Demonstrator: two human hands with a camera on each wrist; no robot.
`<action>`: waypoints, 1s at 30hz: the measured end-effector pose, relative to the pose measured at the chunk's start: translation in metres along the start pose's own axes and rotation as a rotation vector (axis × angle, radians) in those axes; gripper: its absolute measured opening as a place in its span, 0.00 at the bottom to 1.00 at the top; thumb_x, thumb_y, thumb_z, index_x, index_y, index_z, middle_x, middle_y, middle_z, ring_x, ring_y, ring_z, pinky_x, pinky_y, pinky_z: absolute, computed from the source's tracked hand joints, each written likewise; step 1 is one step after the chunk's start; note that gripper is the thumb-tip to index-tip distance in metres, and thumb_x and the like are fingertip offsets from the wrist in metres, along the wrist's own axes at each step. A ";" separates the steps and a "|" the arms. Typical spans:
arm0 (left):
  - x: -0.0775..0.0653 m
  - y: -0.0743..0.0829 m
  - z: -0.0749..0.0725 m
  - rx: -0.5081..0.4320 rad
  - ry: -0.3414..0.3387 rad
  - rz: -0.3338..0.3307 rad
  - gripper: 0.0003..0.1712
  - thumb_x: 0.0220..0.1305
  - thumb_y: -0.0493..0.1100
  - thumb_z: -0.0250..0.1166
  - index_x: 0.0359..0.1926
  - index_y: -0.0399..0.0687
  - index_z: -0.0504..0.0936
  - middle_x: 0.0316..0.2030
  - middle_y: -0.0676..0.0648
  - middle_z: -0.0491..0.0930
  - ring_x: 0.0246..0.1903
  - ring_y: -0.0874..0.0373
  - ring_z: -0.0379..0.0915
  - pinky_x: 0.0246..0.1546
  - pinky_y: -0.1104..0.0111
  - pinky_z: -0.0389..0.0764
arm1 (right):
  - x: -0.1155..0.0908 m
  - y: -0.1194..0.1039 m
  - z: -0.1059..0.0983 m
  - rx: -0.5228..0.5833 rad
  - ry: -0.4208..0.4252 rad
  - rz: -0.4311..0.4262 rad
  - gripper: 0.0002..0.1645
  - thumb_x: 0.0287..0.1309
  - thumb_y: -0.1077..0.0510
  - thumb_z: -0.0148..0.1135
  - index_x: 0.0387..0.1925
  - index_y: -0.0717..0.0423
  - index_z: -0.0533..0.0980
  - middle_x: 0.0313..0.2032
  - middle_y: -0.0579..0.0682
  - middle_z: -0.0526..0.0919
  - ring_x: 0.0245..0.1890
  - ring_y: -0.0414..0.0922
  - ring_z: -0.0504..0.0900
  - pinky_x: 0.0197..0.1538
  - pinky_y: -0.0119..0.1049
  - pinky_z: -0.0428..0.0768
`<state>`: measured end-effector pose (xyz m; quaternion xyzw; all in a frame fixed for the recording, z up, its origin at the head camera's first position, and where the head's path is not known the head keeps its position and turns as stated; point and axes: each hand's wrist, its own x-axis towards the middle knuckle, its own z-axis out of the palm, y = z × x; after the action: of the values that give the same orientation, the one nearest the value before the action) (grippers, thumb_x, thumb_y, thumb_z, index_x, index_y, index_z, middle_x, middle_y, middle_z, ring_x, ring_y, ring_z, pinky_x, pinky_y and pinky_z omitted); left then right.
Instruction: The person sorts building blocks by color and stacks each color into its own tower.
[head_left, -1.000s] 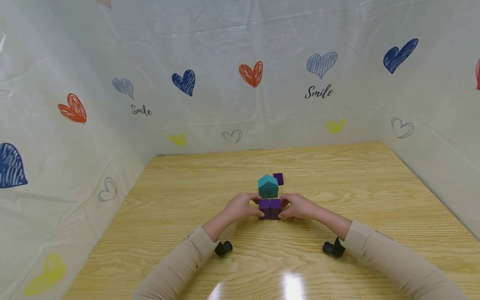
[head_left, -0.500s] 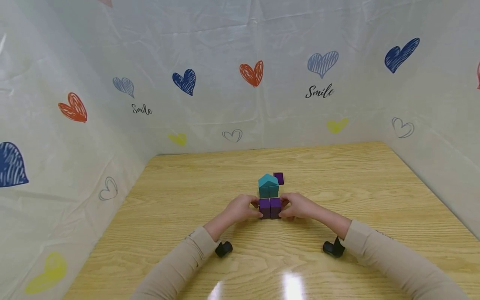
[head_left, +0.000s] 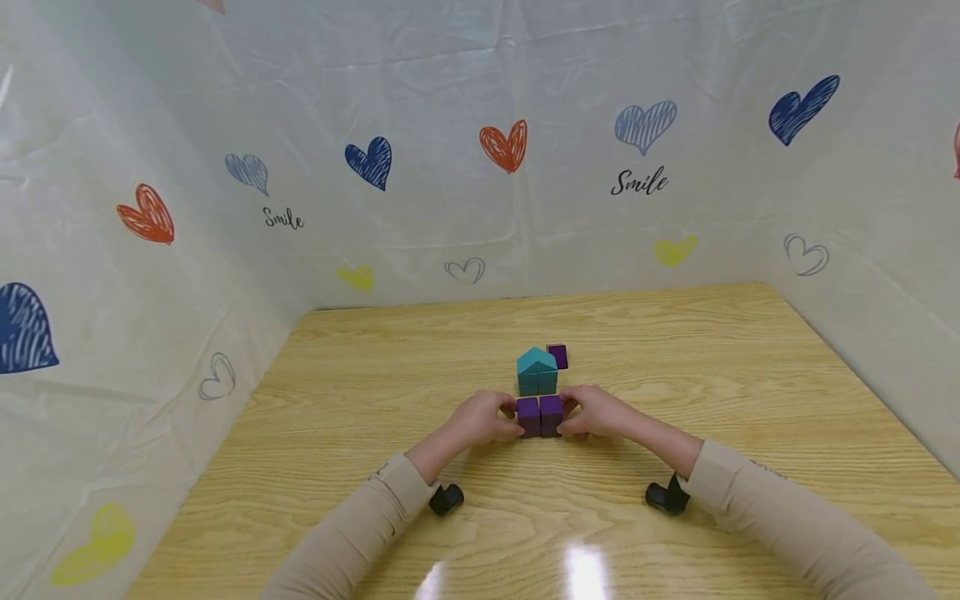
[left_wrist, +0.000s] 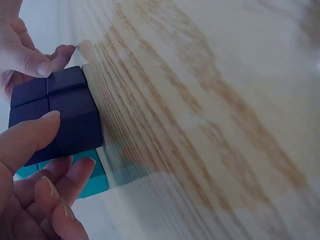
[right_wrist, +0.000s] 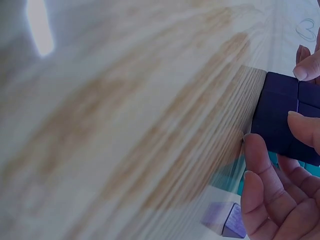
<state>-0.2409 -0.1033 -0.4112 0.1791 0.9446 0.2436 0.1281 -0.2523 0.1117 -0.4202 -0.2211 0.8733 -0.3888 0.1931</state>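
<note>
Purple cubes [head_left: 529, 418] stand in two stacks side by side near the middle of the table. My left hand [head_left: 482, 417] pinches the left stack, its thumb on the near face and fingers behind. On the opposite side, my right hand [head_left: 597, 412] pinches the right stack [head_left: 551, 417] the same way. In the left wrist view, the dark blocks [left_wrist: 75, 110] lie between both hands, with a narrow seam between the stacks. Just behind them is a teal block house [head_left: 537, 383] with a peaked roof piece [head_left: 536, 360]; its lower part is partly hidden.
One loose purple cube [head_left: 558, 357] lies behind the teal blocks, slightly to the right. Black wrist cameras [head_left: 447, 499] hang under both sleeves. A white sheet [head_left: 420, 225] printed with hearts encloses the back and sides of the wooden table [head_left: 360, 383].
Both hands keep their pinch on the purple stacks. The left thumb and left stack have shifted very slightly; the teal blocks and loose cube stay put.
</note>
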 end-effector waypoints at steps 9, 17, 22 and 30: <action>-0.001 0.001 0.001 0.033 0.006 -0.007 0.18 0.50 0.46 0.70 0.41 0.41 0.83 0.34 0.49 0.82 0.34 0.60 0.75 0.36 0.70 0.74 | -0.001 -0.001 0.001 -0.002 0.007 0.002 0.17 0.47 0.64 0.67 0.40 0.65 0.74 0.34 0.54 0.81 0.23 0.41 0.77 0.27 0.34 0.78; 0.000 0.000 0.004 0.007 -0.003 -0.022 0.18 0.50 0.46 0.71 0.41 0.41 0.82 0.34 0.49 0.82 0.36 0.59 0.75 0.39 0.68 0.74 | -0.001 -0.003 0.001 -0.040 0.004 -0.008 0.14 0.47 0.63 0.68 0.37 0.63 0.75 0.36 0.54 0.81 0.27 0.41 0.77 0.28 0.33 0.77; -0.002 0.002 0.003 -0.001 0.006 -0.015 0.18 0.50 0.45 0.71 0.41 0.40 0.83 0.33 0.49 0.83 0.34 0.60 0.75 0.37 0.69 0.74 | -0.002 -0.005 0.001 -0.045 0.008 -0.015 0.14 0.46 0.64 0.68 0.37 0.64 0.76 0.35 0.54 0.82 0.27 0.40 0.77 0.28 0.33 0.77; -0.005 0.002 0.004 -0.020 0.019 -0.013 0.22 0.50 0.46 0.71 0.44 0.40 0.81 0.36 0.48 0.82 0.38 0.57 0.75 0.42 0.65 0.75 | -0.003 -0.002 -0.003 -0.103 0.005 -0.048 0.18 0.45 0.62 0.68 0.40 0.65 0.77 0.36 0.53 0.82 0.36 0.44 0.78 0.34 0.33 0.77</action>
<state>-0.2350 -0.1021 -0.4128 0.1694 0.9444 0.2538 0.1223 -0.2511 0.1135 -0.4160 -0.2505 0.8872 -0.3483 0.1698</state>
